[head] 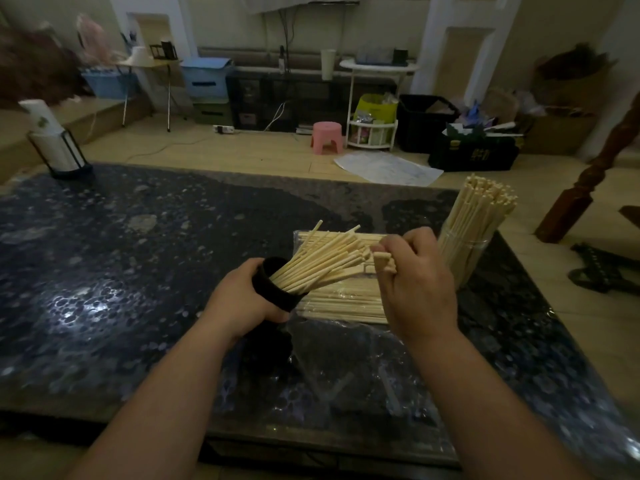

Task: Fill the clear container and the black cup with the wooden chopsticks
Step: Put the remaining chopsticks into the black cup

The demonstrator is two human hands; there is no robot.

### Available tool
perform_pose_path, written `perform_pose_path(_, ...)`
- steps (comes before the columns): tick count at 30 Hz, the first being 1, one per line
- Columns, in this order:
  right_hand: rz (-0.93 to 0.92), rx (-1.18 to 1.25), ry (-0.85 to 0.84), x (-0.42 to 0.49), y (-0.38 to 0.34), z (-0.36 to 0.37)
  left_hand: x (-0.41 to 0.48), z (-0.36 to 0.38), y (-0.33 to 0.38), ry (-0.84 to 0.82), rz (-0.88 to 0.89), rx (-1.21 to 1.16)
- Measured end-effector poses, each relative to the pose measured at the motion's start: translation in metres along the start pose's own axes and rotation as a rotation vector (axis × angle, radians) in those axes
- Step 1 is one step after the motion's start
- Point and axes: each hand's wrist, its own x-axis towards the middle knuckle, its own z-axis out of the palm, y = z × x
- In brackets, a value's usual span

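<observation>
**STATUS: BLACK CUP LOADING IN PROGRESS**

**Progress.** The clear container (464, 252) stands upright at the right side of the bench (138, 254). It is packed with wooden chopsticks (485, 209) and is judged full. The black cup (277, 292) is partly loaded: a loose fan (322, 263) of sticks projects from its mouth, and there appears to be room for more. A plastic pack (346, 304) lies flat on the bench just behind the cup and holds further sticks, so stock remains.

**Hands.** The left hand (242, 301) wraps its fingers round the black cup and holds it tilted to the right. Whether the base rests on the bench cannot be told. The right hand (420, 282) has its fingers curled and pinches a small bunch (382, 263) of sticks by their ends, just beside the tips of the fan.

**Remaining.** Insert the bunch, then repeat from the pack until the cup is full.

**Surface and room.** The bench is dark, speckled and glossy, and crumpled clear film lies on it near the person. A cup dispenser (59, 147) stands at its far left corner. Beyond the bench is a dim room with a pale floor, a pink stool (327, 136), a white trolley (374, 98) and black crates (474, 154).
</observation>
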Motion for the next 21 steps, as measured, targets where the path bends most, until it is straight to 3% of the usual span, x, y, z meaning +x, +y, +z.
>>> perform_pose_path(10,0.218,0.497,0.268,0.013,-0.023,-0.005,-0.003,-0.002,0.004,-0.016,0.021,0.052)
perform_pose_path(13,0.421,0.675,0.11,0.014,-0.038,-0.007,-0.001,-0.001,0.003,-0.02,0.025,0.095)
perform_pose_path(16,0.452,0.669,-0.067,0.01,-0.04,-0.003,0.001,-0.001,0.0,-0.034,0.044,0.109)
perform_pose_path(21,0.514,0.551,-0.095,0.008,-0.028,0.016,0.006,0.001,-0.007,-0.033,0.054,0.132)
